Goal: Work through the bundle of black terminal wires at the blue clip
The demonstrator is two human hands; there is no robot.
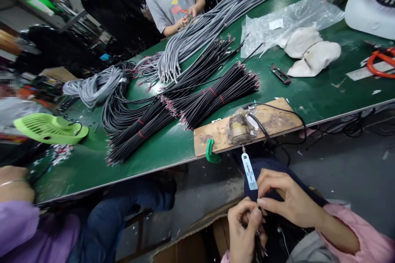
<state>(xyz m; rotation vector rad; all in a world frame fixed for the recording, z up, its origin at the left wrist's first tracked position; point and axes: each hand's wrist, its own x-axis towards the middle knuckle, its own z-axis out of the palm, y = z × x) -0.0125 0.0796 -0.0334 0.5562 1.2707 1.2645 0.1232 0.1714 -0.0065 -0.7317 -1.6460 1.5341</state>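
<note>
My left hand point(245, 230) is closed round dark thin cables point(260, 248), whose lower ends hang below the fingers near my lap. My right hand point(285, 197) pinches with thumb and forefinger right at the left fingertips. What sits in that pinch is small and mostly hidden. Just above the hands, a light-blue flat handle point(249, 172) with a metal tip points up to the table edge. Beyond it a wooden board point(277, 117) carries a crusted, yellowish-brown block point(240, 129) and a black cord. A green clamp point(212, 152) grips the board's front edge.
Bundles of black cables point(216, 96) and long grey cables point(197, 41) cover the green table point(327, 94). Snips point(279, 74), white gloves point(311, 51), orange-handled scissors point(381, 63) and a plastic bag lie right. A green fan point(51, 127) stands left. Two co-workers sit nearby; below is a cardboard box point(185, 246).
</note>
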